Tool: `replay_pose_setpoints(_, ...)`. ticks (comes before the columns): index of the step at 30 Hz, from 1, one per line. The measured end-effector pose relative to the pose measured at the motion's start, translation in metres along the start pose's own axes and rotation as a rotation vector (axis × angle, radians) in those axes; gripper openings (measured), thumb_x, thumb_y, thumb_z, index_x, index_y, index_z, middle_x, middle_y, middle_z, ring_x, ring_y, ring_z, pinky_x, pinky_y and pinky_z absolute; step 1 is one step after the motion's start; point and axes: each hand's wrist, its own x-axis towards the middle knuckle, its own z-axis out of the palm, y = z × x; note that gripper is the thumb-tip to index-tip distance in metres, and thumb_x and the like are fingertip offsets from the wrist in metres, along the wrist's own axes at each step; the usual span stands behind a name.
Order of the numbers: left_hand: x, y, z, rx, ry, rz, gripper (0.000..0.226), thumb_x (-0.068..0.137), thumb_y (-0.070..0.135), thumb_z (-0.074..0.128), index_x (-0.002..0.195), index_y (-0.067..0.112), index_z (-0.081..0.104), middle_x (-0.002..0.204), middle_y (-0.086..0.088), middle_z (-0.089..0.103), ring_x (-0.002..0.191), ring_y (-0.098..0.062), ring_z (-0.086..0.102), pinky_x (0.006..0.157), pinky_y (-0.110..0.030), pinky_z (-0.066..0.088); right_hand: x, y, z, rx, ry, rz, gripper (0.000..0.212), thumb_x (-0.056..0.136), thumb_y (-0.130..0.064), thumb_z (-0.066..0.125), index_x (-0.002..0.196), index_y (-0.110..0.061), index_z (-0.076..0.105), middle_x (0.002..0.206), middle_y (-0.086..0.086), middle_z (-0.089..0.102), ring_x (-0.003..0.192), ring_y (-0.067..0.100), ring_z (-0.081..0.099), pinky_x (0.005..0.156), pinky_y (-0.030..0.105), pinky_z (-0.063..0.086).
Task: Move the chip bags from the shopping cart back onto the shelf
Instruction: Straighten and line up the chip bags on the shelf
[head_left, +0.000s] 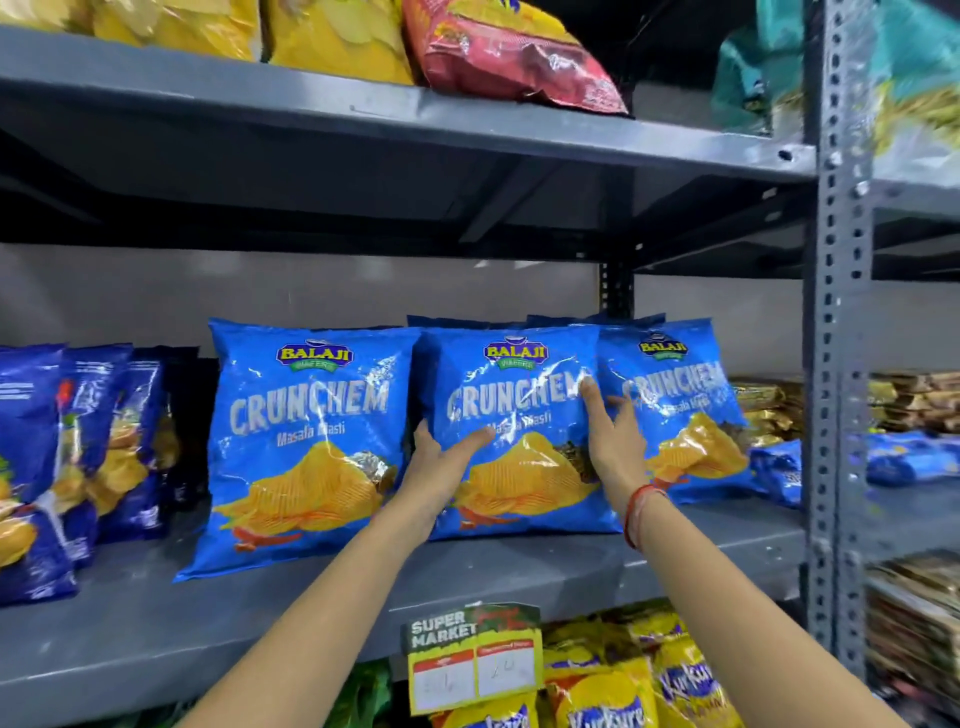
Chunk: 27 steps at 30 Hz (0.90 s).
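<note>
Three blue "Crunchem" chip bags stand upright in a row on the grey middle shelf (519, 577). The middle bag (514, 400) is held between both hands. My left hand (441, 462) grips its left edge, thumb across the front. My right hand (613, 426) lies flat on its right side with fingers spread, overlapping the right bag (680, 410). The left bag (306, 441) stands alone, untouched. The shopping cart is out of view.
Dark blue chip bags (72, 441) stand at the left of the shelf. Gold packets (763, 405) and a lying blue bag (779, 467) sit at the right. Yellow and red bags (509, 52) fill the upper shelf. A perforated upright post (841, 364) and a price tag (472, 660) are close.
</note>
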Motion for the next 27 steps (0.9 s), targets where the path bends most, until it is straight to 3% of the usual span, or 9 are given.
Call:
replay_pose_setpoints(2, 0.004, -0.006, 0.003, -0.085, -0.027, -0.018, 0.108, 0.054, 0.048, 0.084, 0.139, 0.015, 0.027, 0.137, -0.003, 0.050, 0.118, -0.022, 0.052, 0.100, -0.038, 0.042, 0.005, 0.001, 0.007, -0.025, -0.021, -0.001, 0.068, 0.093, -0.060, 0.037, 0.134, -0.007, 0.045, 0.106, 0.011, 0.054, 0.103, 0.030, 0.050, 0.084, 0.039, 0.034)
replay_pose_setpoints(4, 0.002, -0.011, 0.008, -0.103, 0.014, 0.041, 0.084, 0.061, 0.024, 0.085, 0.127, 0.014, 0.036, 0.123, -0.004, 0.058, 0.106, -0.020, 0.058, 0.093, -0.038, 0.048, 0.009, 0.002, 0.013, -0.073, 0.019, -0.039, 0.067, 0.095, -0.058, 0.034, 0.134, -0.005, 0.046, 0.123, 0.017, 0.057, 0.120, 0.037, 0.048, 0.093, 0.045, 0.036)
replay_pose_setpoints(8, -0.006, -0.016, 0.021, -0.016, 0.088, 0.177, 0.093, 0.057, 0.021, 0.087, 0.131, 0.021, 0.032, 0.124, 0.002, 0.054, 0.112, -0.018, 0.053, 0.098, -0.041, 0.045, 0.013, 0.001, 0.018, -0.105, 0.067, -0.122, 0.060, 0.100, -0.047, 0.035, 0.141, -0.004, 0.040, 0.142, 0.020, 0.048, 0.132, 0.039, 0.040, 0.105, 0.045, 0.032)
replay_pose_setpoints(10, -0.007, -0.019, 0.026, 0.006, 0.104, 0.230, 0.099, 0.057, 0.023, 0.088, 0.135, 0.021, 0.028, 0.127, 0.003, 0.050, 0.116, -0.017, 0.049, 0.101, -0.043, 0.043, 0.014, 0.002, 0.018, -0.053, 0.094, -0.161, 0.053, 0.100, -0.043, 0.037, 0.133, -0.003, 0.047, 0.129, 0.020, 0.057, 0.121, 0.038, 0.046, 0.098, 0.044, 0.034)
replay_pose_setpoints(12, -0.009, -0.020, 0.030, 0.042, 0.133, 0.261, 0.101, 0.057, 0.025, 0.087, 0.136, 0.021, 0.025, 0.129, 0.003, 0.047, 0.119, -0.017, 0.046, 0.103, -0.044, 0.041, 0.015, 0.004, 0.020, -0.003, 0.116, -0.202, 0.043, 0.100, -0.044, 0.037, 0.111, -0.007, 0.055, 0.096, 0.011, 0.063, 0.092, 0.033, 0.051, 0.081, 0.040, 0.035)
replay_pose_setpoints(15, -0.010, -0.021, 0.031, 0.078, 0.170, 0.276, 0.104, 0.058, 0.029, 0.086, 0.139, 0.022, 0.022, 0.135, 0.000, 0.045, 0.123, -0.019, 0.044, 0.104, -0.046, 0.039, 0.018, 0.009, 0.025, -0.017, 0.152, -0.222, 0.043, 0.099, -0.049, 0.035, 0.092, -0.009, 0.049, 0.069, 0.003, 0.053, 0.076, 0.031, 0.051, 0.069, 0.038, 0.034)
replay_pose_setpoints(22, -0.019, -0.020, 0.030, 0.173, 0.204, 0.266, 0.108, 0.058, 0.038, 0.085, 0.142, 0.018, 0.020, 0.138, -0.006, 0.041, 0.127, -0.024, 0.040, 0.105, -0.046, 0.037, 0.016, 0.019, 0.026, -0.160, 0.164, -0.214, 0.052, 0.098, -0.053, 0.031, 0.120, -0.009, 0.048, 0.086, 0.017, 0.061, 0.091, 0.040, 0.058, 0.075, 0.043, 0.041)
replay_pose_setpoints(25, -0.038, -0.016, 0.029, 0.268, 0.186, 0.295, 0.104, 0.072, 0.032, 0.077, 0.147, 0.015, 0.008, 0.147, -0.008, 0.026, 0.133, -0.022, 0.030, 0.106, -0.033, 0.028, 0.012, 0.021, 0.023, -0.126, 0.172, -0.210, 0.055, 0.096, -0.054, 0.037, 0.129, -0.010, 0.044, 0.111, 0.018, 0.065, 0.105, 0.036, 0.059, 0.082, 0.043, 0.043)
replay_pose_setpoints(27, -0.058, -0.014, 0.017, 0.330, 0.152, 0.359, 0.101, 0.076, 0.034, 0.073, 0.147, 0.018, 0.003, 0.151, -0.003, 0.019, 0.136, -0.017, 0.026, 0.107, -0.031, 0.026, 0.008, 0.020, 0.020, -0.089, 0.223, -0.261, 0.058, 0.095, -0.051, 0.043, 0.134, -0.007, 0.043, 0.127, 0.016, 0.057, 0.118, 0.031, 0.052, 0.095, 0.045, 0.044)
